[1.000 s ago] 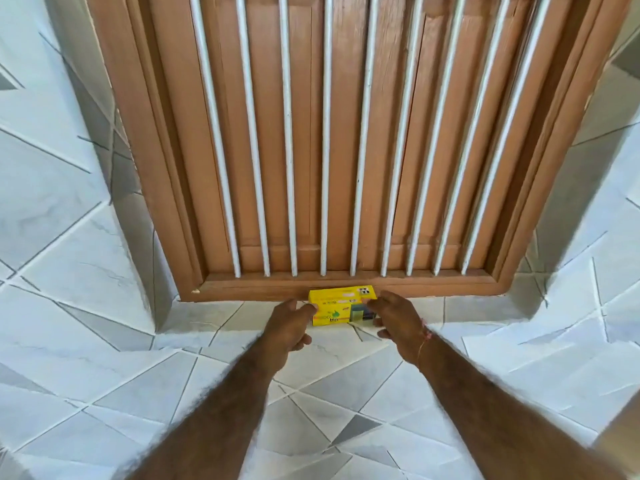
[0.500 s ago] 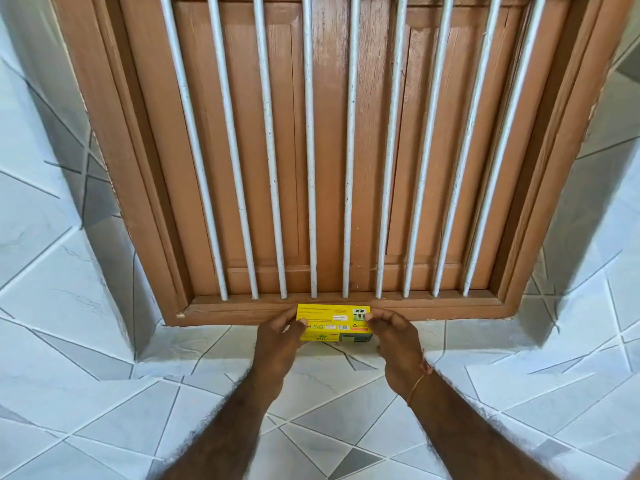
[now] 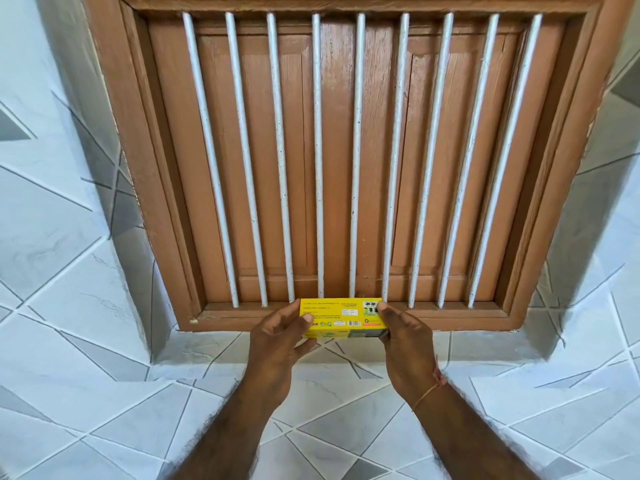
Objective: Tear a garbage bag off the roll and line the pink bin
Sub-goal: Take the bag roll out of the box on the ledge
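A small yellow garbage bag box (image 3: 341, 317) with printed text and a barcode is held lengthwise between both hands, just in front of the window sill. My left hand (image 3: 277, 344) grips its left end with thumb and fingers. My right hand (image 3: 405, 341) grips its right end; a thin thread band circles that wrist. The box looks closed, and no bag or roll shows. The pink bin is out of view.
A brown wooden window frame (image 3: 346, 318) with shut shutters and several white vertical bars (image 3: 318, 161) fills the view ahead. White tiles with grey geometric lines (image 3: 104, 306) cover the ledge and the walls on both sides.
Both hands have lifted the yellow box slightly, up level with the window sill. The view has tilted up and closer, showing more of the window.
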Demonstrator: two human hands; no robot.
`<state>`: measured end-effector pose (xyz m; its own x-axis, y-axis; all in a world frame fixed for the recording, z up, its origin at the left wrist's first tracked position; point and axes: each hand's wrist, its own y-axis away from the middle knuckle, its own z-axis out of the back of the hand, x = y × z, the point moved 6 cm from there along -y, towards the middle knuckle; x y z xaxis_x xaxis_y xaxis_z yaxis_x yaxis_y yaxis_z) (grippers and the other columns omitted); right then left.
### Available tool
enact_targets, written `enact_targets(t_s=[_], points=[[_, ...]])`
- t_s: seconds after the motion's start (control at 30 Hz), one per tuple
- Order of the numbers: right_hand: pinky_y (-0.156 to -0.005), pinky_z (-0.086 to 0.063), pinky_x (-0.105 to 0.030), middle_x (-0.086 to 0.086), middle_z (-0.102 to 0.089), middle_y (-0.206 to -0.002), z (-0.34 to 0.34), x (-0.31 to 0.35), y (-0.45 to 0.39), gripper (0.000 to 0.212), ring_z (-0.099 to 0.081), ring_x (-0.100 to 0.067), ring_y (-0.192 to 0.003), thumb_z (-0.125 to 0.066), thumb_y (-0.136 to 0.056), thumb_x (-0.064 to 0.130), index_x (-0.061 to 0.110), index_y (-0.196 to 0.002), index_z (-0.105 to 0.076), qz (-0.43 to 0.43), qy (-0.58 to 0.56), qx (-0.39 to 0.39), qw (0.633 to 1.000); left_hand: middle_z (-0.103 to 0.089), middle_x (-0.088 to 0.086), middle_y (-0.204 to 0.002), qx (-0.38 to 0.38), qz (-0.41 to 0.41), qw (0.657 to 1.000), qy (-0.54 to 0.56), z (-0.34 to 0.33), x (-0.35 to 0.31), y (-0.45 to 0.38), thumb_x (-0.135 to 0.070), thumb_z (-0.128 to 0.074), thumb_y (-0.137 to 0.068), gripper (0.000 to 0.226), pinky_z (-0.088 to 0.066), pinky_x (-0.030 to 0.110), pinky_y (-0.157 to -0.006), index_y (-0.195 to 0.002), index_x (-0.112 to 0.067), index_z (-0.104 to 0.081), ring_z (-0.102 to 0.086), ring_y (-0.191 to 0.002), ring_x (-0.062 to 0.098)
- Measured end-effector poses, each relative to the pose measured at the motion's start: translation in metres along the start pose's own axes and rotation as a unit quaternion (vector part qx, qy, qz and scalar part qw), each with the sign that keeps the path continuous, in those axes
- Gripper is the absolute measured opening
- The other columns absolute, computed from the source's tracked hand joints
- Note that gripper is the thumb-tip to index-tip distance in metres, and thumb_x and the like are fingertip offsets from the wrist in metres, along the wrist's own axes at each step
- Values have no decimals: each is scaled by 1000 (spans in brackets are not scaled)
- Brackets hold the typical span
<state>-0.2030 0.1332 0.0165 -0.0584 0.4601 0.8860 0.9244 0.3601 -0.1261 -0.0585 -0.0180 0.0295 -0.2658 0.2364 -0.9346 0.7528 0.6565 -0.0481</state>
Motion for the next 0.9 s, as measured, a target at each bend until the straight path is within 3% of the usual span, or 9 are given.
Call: enact_targets(t_s=[0.1,0.13,0.2,0.33,0.47,0.6,0.67,0.8,0.9], points=[[-84,-56,-37,-2,-77,-80,-7,7,6,50,-68,-24,-84,-79,-54,61,17,-80,-78,33,16,-2,999,-73,9,-111,-12,-10,1000,13,1,-4,7,-12,-69,-82,42,-54,42,-88,-123,-13,-62,-68,-104,28],[-87,-55,-42,-2,-77,-79,-8,9,8,47,-68,-25,-83,-78,-57,60,19,-78,-78,43,22,-7,999,-73,10,-111,-14,-14,1000,16,0,-6,9,-11,-68,-82,42,-54,41,-88,-123,-12,-62,-68,-104,28],[-92,-53,-51,0,-77,-76,-8,12,9,22,-68,-27,-83,-70,-79,41,22,-73,-78,54,60,-28,996,-72,10,-113,-19,-19,999,21,0,-11,13,-9,-67,-83,42,-54,41,-88,-125,-12,-61,-68,-105,28],[-88,-55,-49,6,-75,-71,-14,25,17,28,-71,-27,-83,-58,-92,32,26,-70,-73,70,118,-60,989,-71,12,-116,-26,-33,999,17,-2,-21,19,-8,-67,-84,43,-55,40,-87,-126,-11,-60,-67,-107,28],[-81,-56,-46,-12,-74,-85,-12,29,22,32,-70,-35,-86,-50,-96,34,21,-76,-72,62,106,-85,989,-72,11,-112,-32,-42,998,20,-4,-27,24,-8,-66,-85,40,-55,41,-87,-124,-11,-61,-68,-100,26],[-63,-52,-37,-13,-64,-83,-2,24,20,23,-61,-27,-78,-43,-100,19,12,-84,-59,-81,-105,-111,985,-73,9,-103,-36,-24,998,46,0,-28,28,-8,-63,-87,29,-53,48,-91,-116,-14,-66,-66,-96,28],[-57,-53,-34,-10,-67,-79,2,17,21,18,-60,-23,-75,-47,-98,16,12,-85,-58,-135,-122,-108,977,-73,10,-106,-33,-21,999,37,-2,-34,29,-10,-63,-87,33,-54,46,-90,-120,-13,-64,-66,-98,28],[-51,-43,-27,-13,-59,-84,17,-5,20,20,-54,-23,-69,-51,-90,3,14,-76,-60,-155,22,-144,977,-72,9,-107,-29,-68,996,-54,-14,-57,28,-14,-67,-85,38,-56,48,-87,-122,-11,-62,-68,-96,28],[-45,-49,-22,-19,-62,-87,12,-17,23,20,-57,-25,-69,-47,-91,-2,6,-81,-62,-186,-46,-118,974,-73,2,-107,-31,-192,954,-229,-33,-91,32,-23,-71,-80,38,-57,49,-87,-117,-17,-67,-68,-100,23]])
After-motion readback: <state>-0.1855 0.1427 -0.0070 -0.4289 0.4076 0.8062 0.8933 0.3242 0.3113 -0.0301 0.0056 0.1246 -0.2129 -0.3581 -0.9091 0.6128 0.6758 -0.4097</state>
